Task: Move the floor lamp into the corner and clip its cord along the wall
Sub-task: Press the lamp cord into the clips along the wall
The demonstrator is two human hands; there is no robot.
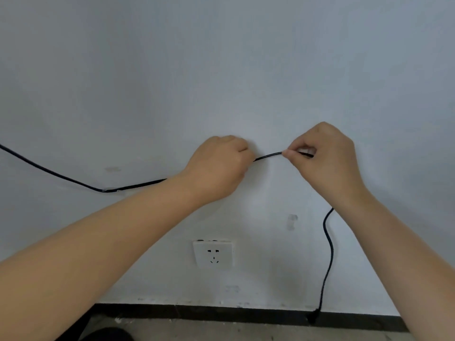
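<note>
A thin black cord [269, 155] runs along the white wall [221, 70] from the far left edge, dips through a clear clip [108, 190], and rises to my hands. My left hand [218, 166] presses against the wall with the cord passing under its fingers. My right hand [325, 153] pinches the cord between thumb and finger just to the right. Below my right wrist the cord hangs down to the floor, where its plug end [314, 316] rests by the dark baseboard. The lamp itself is out of view.
A white wall socket [213, 254] sits low on the wall, below my hands. Another small clear clip [292, 221] is stuck to the wall above and right of the socket. A dark baseboard [221, 312] meets a rough concrete floor [221, 331].
</note>
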